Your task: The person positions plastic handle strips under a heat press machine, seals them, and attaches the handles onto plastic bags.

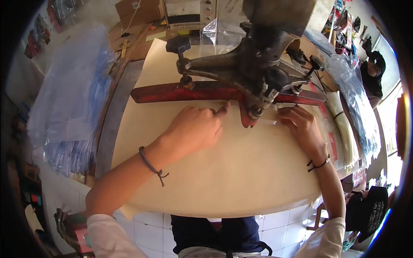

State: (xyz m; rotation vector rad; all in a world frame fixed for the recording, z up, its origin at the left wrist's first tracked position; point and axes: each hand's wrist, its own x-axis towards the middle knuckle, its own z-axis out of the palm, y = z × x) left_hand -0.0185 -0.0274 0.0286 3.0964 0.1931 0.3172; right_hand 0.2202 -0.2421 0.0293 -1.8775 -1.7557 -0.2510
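Observation:
My left hand [198, 124] is closed, its curled fingers resting over a cream sheet [241, 172]. One digit stretches to the edge of a red metal bar [202, 92]; anything between the fingers is hidden. On the other side of the bar's short forward arm, my right hand [304, 124] is closed in a pinch. A narrow, clear plastic strip [270, 122] runs from its fingertips toward that arm. Above both hands stands a dark machine head [266, 56], joined to the red bar by cast arms with black knobs.
A large pile of clear plastic sleeves [71, 94] lies on the left. More plastic [350, 90] and a pale tied bundle [343, 124] lie on the right. A control box [191, 15] and a cardboard box [140, 13] stand behind. Another person [374, 73] is at far right.

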